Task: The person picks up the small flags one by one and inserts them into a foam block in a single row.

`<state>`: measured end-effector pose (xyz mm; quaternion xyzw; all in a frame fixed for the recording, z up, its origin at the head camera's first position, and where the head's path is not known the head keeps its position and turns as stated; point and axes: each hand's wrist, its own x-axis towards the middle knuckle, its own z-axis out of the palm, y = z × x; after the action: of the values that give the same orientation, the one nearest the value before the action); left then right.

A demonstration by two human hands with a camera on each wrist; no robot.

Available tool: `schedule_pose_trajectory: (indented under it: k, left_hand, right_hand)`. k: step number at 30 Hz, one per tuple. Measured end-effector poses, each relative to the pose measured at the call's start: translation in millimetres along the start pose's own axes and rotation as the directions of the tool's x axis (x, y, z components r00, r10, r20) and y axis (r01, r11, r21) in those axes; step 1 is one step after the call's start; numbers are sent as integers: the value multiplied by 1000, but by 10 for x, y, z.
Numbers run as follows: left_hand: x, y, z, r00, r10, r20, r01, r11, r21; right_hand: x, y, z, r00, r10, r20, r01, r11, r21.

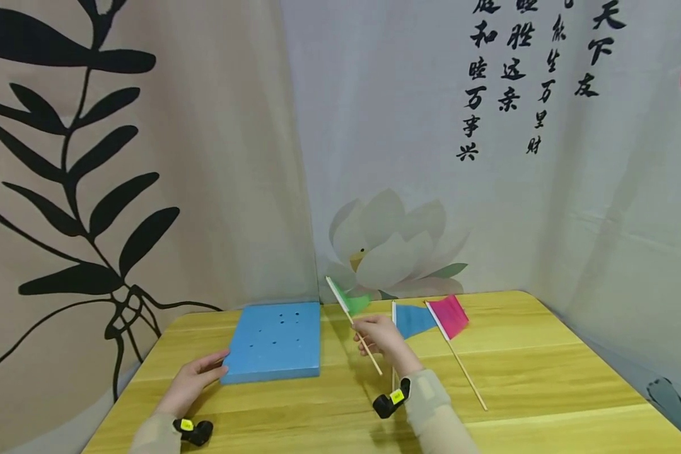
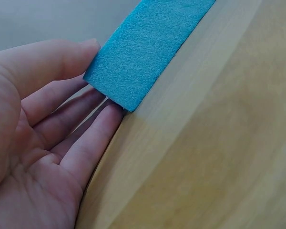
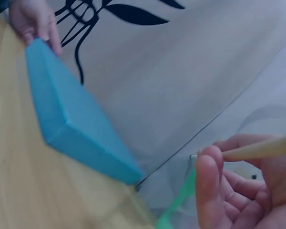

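Note:
A blue foam board (image 1: 275,343) with several small holes lies on the table. My left hand (image 1: 193,378) rests against its left side. In the left wrist view the thumb (image 2: 66,62) is at the board's upper edge, with the other fingers nearly straight along its side. My right hand (image 1: 380,337) pinches the wooden stick of a small green flag (image 1: 356,304) between thumb and fingers, right of the board. That flag is tilted, cloth end up and to the left. In the right wrist view the stick (image 3: 262,149) runs past the fingertips, and part of the green cloth shows beyond them.
A blue flag (image 1: 413,320) lies behind my right wrist, its stick partly hidden by the arm. Right of it lies a pink flag (image 1: 449,315), stick pointing toward the front. The wooden table (image 1: 545,372) ends at a printed curtain (image 1: 232,157).

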<state>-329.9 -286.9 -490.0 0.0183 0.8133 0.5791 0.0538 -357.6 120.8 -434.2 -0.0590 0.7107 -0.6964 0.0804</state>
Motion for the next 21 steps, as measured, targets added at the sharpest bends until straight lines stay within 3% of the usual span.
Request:
schedule_pose_trajectory:
  k: [13, 21]
  left_hand:
    - [22, 4, -5, 1000, -7, -13, 7, 1000, 0]
    - [15, 1, 6, 1000, -7, -11, 7, 1000, 9]
  right_hand:
    - [-196, -514, -54, 988, -143, -63, 147, 987, 62]
    - [-278, -689, -61, 977, -202, -74, 209, 973, 101]
